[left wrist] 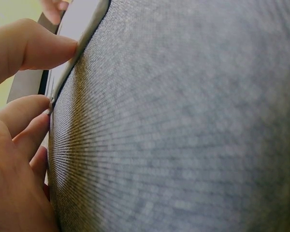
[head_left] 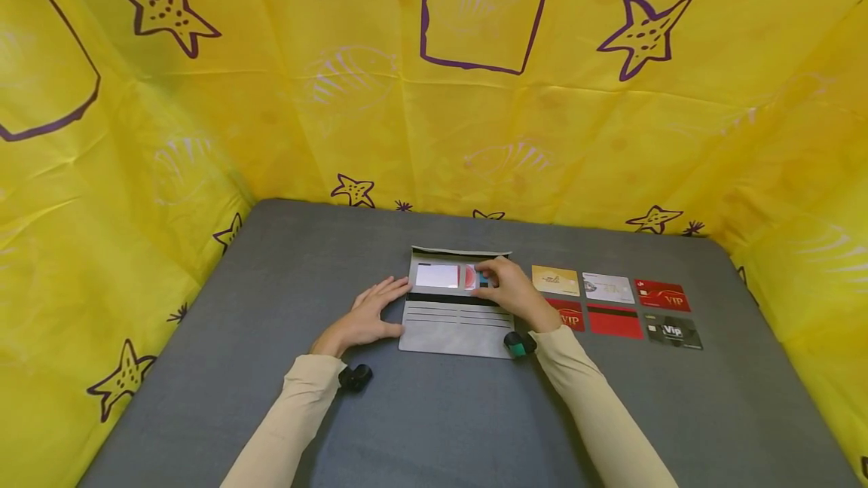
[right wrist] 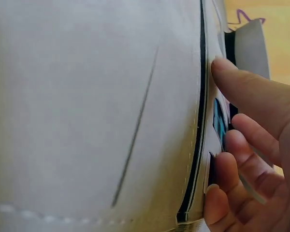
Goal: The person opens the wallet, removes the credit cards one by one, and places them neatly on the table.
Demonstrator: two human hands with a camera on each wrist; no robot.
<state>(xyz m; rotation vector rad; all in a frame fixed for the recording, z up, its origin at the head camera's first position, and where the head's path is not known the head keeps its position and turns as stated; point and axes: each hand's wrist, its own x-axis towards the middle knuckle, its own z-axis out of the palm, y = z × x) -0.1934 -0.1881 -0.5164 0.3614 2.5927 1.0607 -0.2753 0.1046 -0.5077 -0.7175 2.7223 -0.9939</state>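
Note:
A light grey long wallet (head_left: 457,337) lies spread out on the table, with rows of card slots in its near half. In its far half, a white card (head_left: 436,276) shows in a window, with a red-and-white card (head_left: 470,277) to its right. My left hand (head_left: 369,315) rests at the wallet's left edge, fingers extended and thumb on the rim. My right hand (head_left: 510,288) bends over the far half, thumb and fingers at opposite edges of a teal card (right wrist: 219,123). Most of that card is hidden by the hand.
Right of the wallet, cards lie in two rows: a gold card (head_left: 556,281), a silver card (head_left: 608,288), a red VIP card (head_left: 661,295), a partly covered red card (head_left: 571,315), a red striped card (head_left: 614,322) and a black VIP card (head_left: 673,331). Yellow cloth (head_left: 407,119) surrounds the grey table (head_left: 285,262).

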